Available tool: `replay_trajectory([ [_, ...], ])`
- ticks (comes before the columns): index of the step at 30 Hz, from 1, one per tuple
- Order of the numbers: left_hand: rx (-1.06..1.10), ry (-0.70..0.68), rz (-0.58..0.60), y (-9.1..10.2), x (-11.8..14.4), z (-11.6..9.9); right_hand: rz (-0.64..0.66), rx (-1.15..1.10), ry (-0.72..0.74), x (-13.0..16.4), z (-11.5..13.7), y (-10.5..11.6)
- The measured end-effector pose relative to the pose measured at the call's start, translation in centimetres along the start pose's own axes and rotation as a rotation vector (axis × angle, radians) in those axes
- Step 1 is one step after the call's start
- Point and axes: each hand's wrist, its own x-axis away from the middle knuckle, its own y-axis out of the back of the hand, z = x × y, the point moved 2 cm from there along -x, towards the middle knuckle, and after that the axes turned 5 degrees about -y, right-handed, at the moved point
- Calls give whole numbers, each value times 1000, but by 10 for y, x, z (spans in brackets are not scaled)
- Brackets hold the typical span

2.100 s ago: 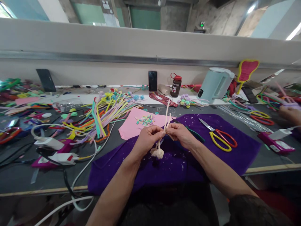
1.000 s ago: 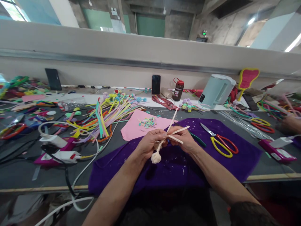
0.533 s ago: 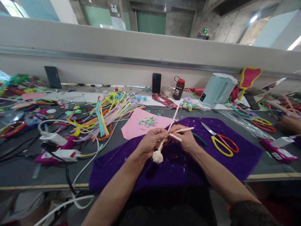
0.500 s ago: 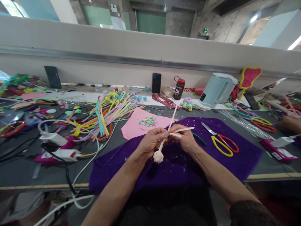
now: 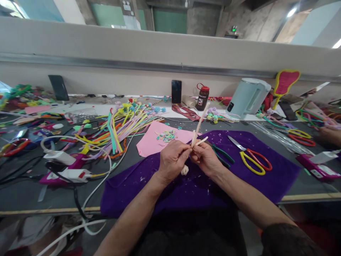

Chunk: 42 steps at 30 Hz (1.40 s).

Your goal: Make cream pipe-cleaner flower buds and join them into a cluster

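Observation:
Cream pipe cleaners (image 5: 199,124) rise between my two hands, which meet over a purple cloth (image 5: 197,199). My left hand (image 5: 174,158) pinches them from the left, thumb and forefinger closed. From the other side my right hand (image 5: 206,156) grips the same stems, its fingertips touching those of the left. Below the fingers hangs a small cream ball (image 5: 184,170), partly covered by my left hand. Green-handled pliers (image 5: 223,156) lie just right of my right hand. Further right, scissors (image 5: 252,158) with one red and one yellow handle rest on the cloth.
Pink paper (image 5: 147,142) holds several short cut pieces (image 5: 167,135). Left of it lies a heap of coloured pipe cleaners (image 5: 128,131), near power strips (image 5: 65,176) and cables. Along the back stand a phone (image 5: 176,91), a bottle (image 5: 203,97) and a kettle (image 5: 247,97). Another person's hand (image 5: 330,135) shows at far right.
My hands have turned the pipe cleaners; the stems that pointed right now stand more upright. The cream ball has moved up and is more hidden behind my left hand.

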Motion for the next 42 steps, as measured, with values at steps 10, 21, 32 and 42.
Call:
replay_trajectory([
  [10, -234, -25, 62, -5, 1, 5, -111, 101, 33, 1, 5, 0],
  [21, -367, -103, 4, -8, 5, 4, -115, 135, 14, -3, 9, 2],
  [32, -512, -65, 65, -10, 7, 4, -143, 275, 135, -2, 7, 3],
  [42, -630, -87, 133, -11, 8, 3, -156, 310, 153, -5, 3, 3],
])
